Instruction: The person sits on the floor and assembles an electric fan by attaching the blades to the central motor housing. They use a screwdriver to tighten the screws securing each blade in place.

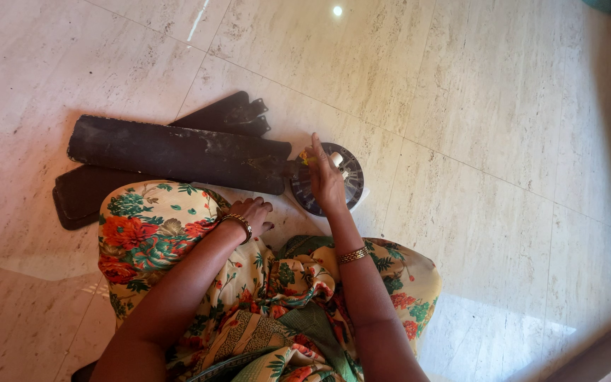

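Fan blades (178, 152): matt, dusty dark surface; motor hub (351, 177): dark ribbed metal; floor (475, 92): glossy polished stone tile; garment (157, 230): soft floral-printed cloth.

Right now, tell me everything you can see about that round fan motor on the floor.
The round fan motor lies flat on the pale stone floor, just ahead of the person's knees. It looks like dark metal, disc-shaped, with radial slots around its face and a light hub near the centre. A long, dusty dark blade meets it on its left edge. The right hand rests on top, covering much of it; the left hand is apart, on the knee.
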